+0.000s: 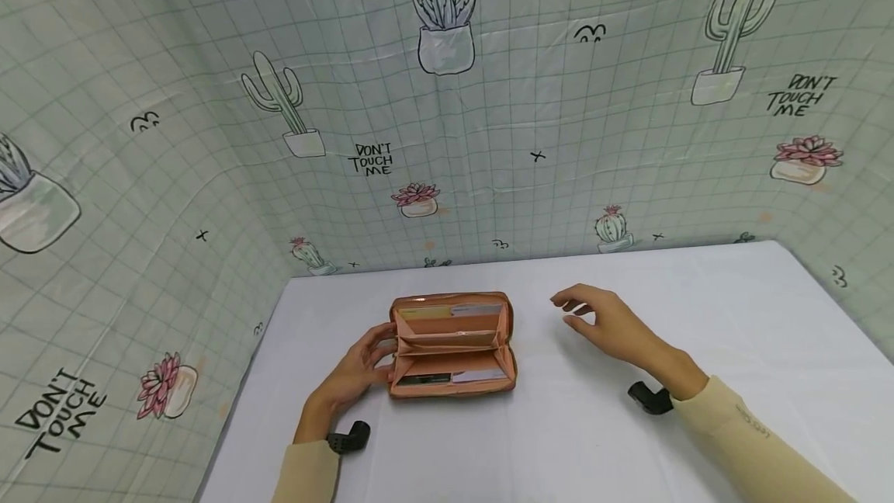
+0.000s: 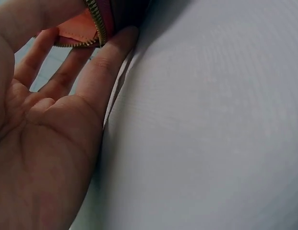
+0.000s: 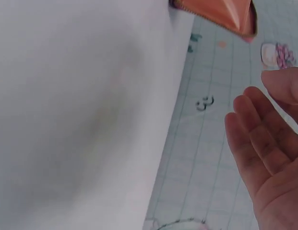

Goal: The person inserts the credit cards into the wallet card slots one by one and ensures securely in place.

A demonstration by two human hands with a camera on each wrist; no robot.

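A tan zip-around wallet [image 1: 452, 344] lies spread on the white table, its inner pockets facing up. Cards [image 1: 478, 376] show in its near pocket and others in the far one. My left hand [image 1: 358, 367] holds the wallet's left end, fingers and thumb bent against its edge. In the left wrist view that hand [image 2: 53, 124] is beside the zipper [image 2: 97, 24]; some fingertips are hidden. To the right of the wallet, my right hand [image 1: 601, 324] hovers over the table with loosely bent fingers and nothing in it. The right wrist view shows its palm [image 3: 278, 191] apart from the wallet.
The white table [image 1: 517, 441] meets a grid-patterned cloth [image 1: 489, 115] printed with cacti at the back and sides. A black wrist device [image 1: 349, 438] sits at the left cuff, another black device [image 1: 651, 398] at the right one.
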